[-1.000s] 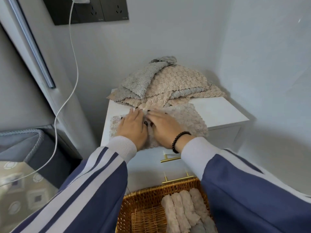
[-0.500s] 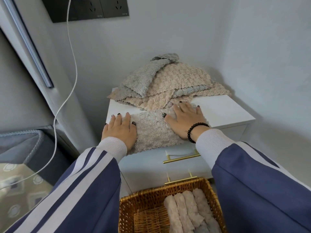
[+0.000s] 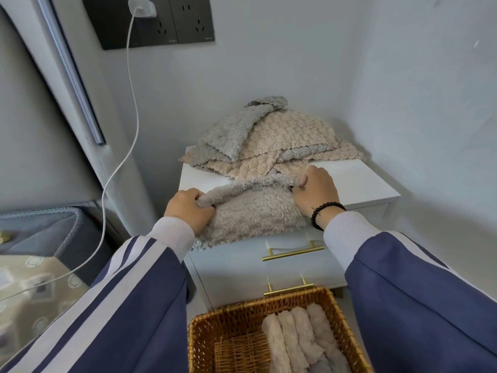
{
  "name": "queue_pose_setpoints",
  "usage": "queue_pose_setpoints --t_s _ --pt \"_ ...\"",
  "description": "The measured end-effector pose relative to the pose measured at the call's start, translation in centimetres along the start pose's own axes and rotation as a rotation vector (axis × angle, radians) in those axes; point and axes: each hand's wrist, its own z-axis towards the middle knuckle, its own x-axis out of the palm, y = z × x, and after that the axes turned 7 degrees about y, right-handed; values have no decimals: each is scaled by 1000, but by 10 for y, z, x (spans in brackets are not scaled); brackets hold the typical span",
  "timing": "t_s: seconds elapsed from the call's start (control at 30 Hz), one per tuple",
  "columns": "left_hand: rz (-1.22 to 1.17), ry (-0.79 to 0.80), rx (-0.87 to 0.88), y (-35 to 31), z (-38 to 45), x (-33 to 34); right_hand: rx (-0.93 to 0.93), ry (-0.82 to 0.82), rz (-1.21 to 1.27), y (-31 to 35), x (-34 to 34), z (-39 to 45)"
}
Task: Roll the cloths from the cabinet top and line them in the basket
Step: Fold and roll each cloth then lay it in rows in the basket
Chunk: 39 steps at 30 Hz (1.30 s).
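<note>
On the white cabinet (image 3: 357, 184), whose top serves as the surface, a heap of fleecy cloths (image 3: 271, 141) in beige and grey lies against the back wall. In front of the heap one grey-beige cloth (image 3: 252, 214) is spread flat, its near edge hanging slightly over the cabinet's front, its far edge folded back into a thick ridge running from hand to hand. Below, on the floor in front of the drawers, stands a wicker basket (image 3: 234, 316); four rolled cloths (image 3: 298, 337) lie side by side in its right half, touching one another, with bare wicker bottom to their left. The left hand (image 3: 188, 208) grips the left end of the ridge, fingers curled round the cloth. The right hand (image 3: 317, 192) pinches the right end the same way, knuckles up, a dark bead bracelet (image 3: 322, 211) at its wrist.
</note>
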Motion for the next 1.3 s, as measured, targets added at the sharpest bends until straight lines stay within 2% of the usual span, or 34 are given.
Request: queue_pose_setpoints --t_s 0.1,0.2,0.3,0.47,0.57,0.7,0.77,0.83,1.07,1.2,1.3 --pt "-89 -28 -6 0 -14 -5 6 -17 120 -10 -12 -11" --pt "-264 -4 -17 -1 -29 -11 44 49 189 -14 -28 -26" --pt "-500 52 4 -8 -48 -22 99 78 242 -17 -46 -39" --pt "-959 202 -46 -14 -84 -45 144 97 583 -19 -92 -69" --pt "-1108 273 -28 -16 -111 -53 110 175 789 -21 -115 -100" --pt "-1304 354 1 -22 -145 -56 107 199 914 -24 -139 -135" --pt "-1347 390 -9 -27 -160 -52 97 194 873 -25 -145 -150" --pt "-1341 400 -32 -33 -170 -46 88 177 722 -26 -147 -161" --pt "-1157 304 -133 -36 -172 -34 95 18 410 -29 -138 -168" --pt "-1074 272 -157 -33 -163 -32 102 20 195 -33 -125 -160" --pt "-1090 250 -195 -34 -157 -28 109 6 153 -31 -120 -149"
